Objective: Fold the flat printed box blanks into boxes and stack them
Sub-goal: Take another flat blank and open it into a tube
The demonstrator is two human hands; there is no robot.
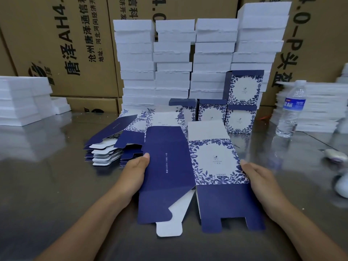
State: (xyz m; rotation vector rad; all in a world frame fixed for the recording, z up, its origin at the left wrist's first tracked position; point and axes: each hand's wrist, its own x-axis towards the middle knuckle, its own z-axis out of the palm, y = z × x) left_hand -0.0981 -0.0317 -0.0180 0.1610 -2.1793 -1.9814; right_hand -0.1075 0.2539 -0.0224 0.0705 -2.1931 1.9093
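A navy and white floral box blank [192,176] is held up over the metal table, partly opened into a sleeve with its flaps loose. My left hand [134,173] grips its plain navy left edge, thumb on the front. My right hand [263,182] grips its right edge beside the floral panel. A pile of flat blanks [120,140] lies behind on the left. Folded floral boxes [239,102] stand stacked behind on the right, one on top with its lid flap up.
Tall stacks of white foam blocks [194,59] rise behind the boxes, in front of brown cartons [62,46]. More foam [20,98] sits far left and far right. A water bottle [291,110] stands at right. The steel table [47,176] reflects light.
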